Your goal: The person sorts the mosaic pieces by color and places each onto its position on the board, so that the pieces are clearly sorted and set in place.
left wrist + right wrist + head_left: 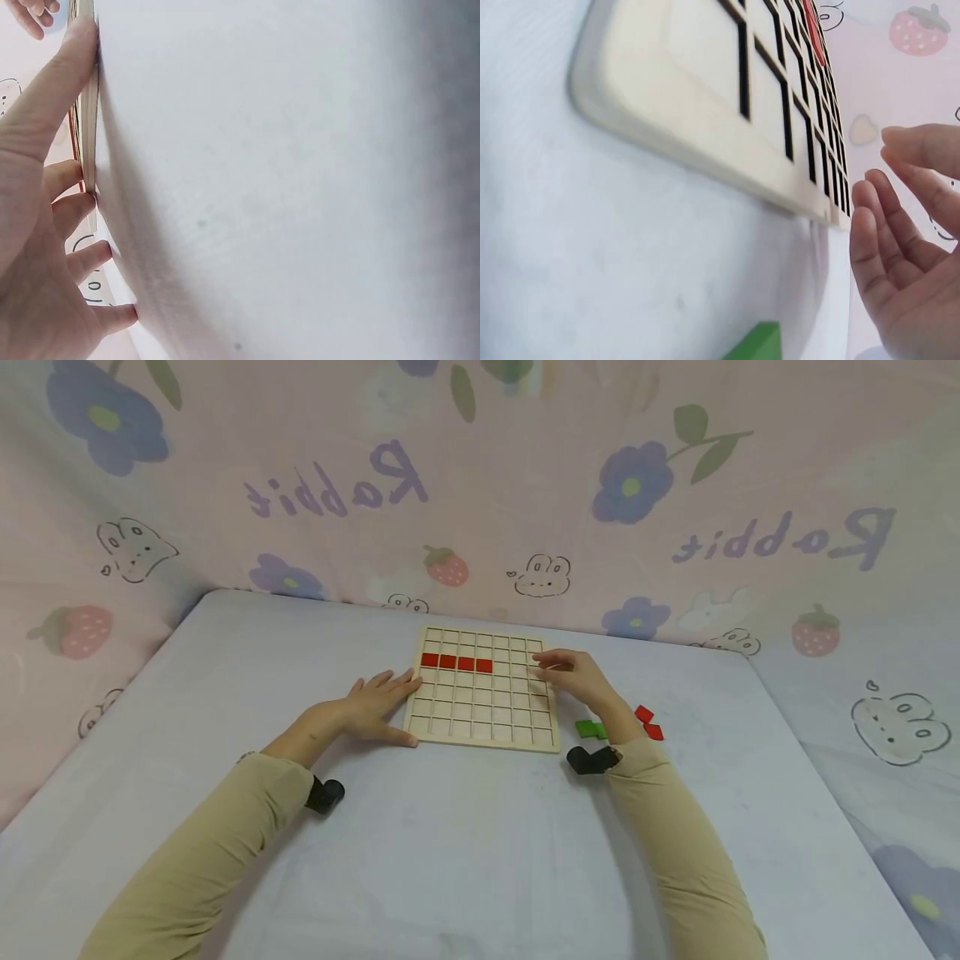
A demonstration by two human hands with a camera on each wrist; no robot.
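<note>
A pale wooden grid board (483, 745) lies on the white table. Several red square tiles (447, 662) sit side by side in a row of its cells, starting from the left edge. My left hand (375, 710) rests spread at the board's left side, thumb and fingers touching the edge; the left wrist view also shows this hand (45, 225). My right hand (576, 677) hovers at the board's right edge with fingers loosely bent. In the right wrist view, nothing shows between the thumb and fingers of this hand (907, 240).
Green tiles (587, 728) lie right of the board, partly hidden by my right wrist. Two loose red tiles (654, 732) lie farther right. Black wrist devices (326, 796) stick out from both sleeves. A patterned curtain (480, 485) hangs behind the table.
</note>
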